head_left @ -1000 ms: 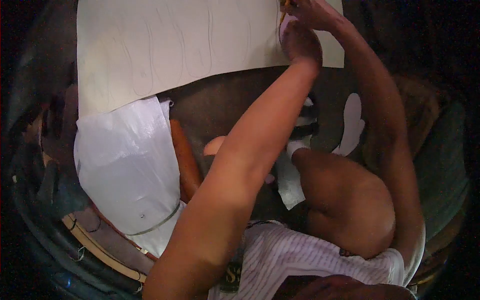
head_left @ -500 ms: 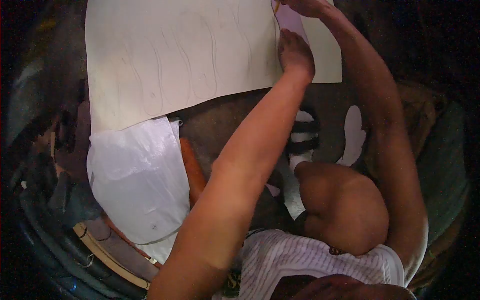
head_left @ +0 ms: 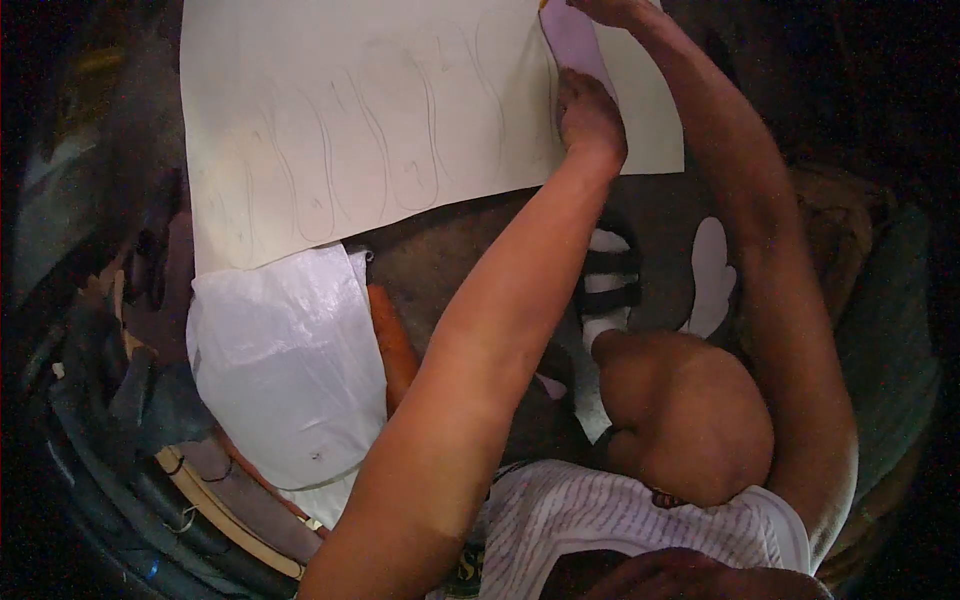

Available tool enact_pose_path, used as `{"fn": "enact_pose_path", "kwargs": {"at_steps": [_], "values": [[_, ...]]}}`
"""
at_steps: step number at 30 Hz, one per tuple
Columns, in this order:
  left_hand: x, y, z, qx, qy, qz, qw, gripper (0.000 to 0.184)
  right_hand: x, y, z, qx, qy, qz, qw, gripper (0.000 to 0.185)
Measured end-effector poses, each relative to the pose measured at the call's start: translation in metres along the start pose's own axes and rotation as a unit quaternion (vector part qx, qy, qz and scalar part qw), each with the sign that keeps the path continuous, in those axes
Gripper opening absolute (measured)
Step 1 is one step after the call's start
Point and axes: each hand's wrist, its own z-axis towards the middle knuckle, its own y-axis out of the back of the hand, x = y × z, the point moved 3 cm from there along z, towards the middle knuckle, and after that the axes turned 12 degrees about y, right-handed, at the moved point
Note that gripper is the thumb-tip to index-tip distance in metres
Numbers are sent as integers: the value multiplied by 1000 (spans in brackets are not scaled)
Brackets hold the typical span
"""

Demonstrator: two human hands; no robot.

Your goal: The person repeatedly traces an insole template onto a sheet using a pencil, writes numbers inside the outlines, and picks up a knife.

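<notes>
A lilac insole-shaped template [head_left: 578,48] lies on a large white sheet [head_left: 300,60]. My left hand [head_left: 592,118] presses on its lower part with fingers closed over it, thumb side along its left edge. At the top border of the view, partly cut off, my right hand [head_left: 612,10] is closed on a slim yellow pencil [head_left: 543,4], whose tip meets the template's upper left edge. Several pencilled sole outlines [head_left: 415,150] run side by side across the sheet to the left of the template.
A white plastic-covered bundle [head_left: 285,360] sits below the sheet at left. Beside my bent leg, a pale sole-shaped piece [head_left: 710,275] lies on the dark floor, near my foot in a strapped sandal [head_left: 610,270]. Dark hoses or strips [head_left: 190,510] curve along the lower left.
The view has shifted slightly, so the sheet sits a little lower and to the right. My right hand and the pencil have moved slightly farther up along the template's edge.
</notes>
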Motion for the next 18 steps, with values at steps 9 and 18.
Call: {"fn": "enact_pose_path", "kwargs": {"at_steps": [9, 18], "values": [[5, -4, -3, -56, 54, -188, 979, 51, -26, 22, 7, -26, 97, 155, 983, 23], [6, 19, -11, -49, 16, -109, 993, 52, 27, 5, -10, -84, 1, -384, 919, 13]]}}
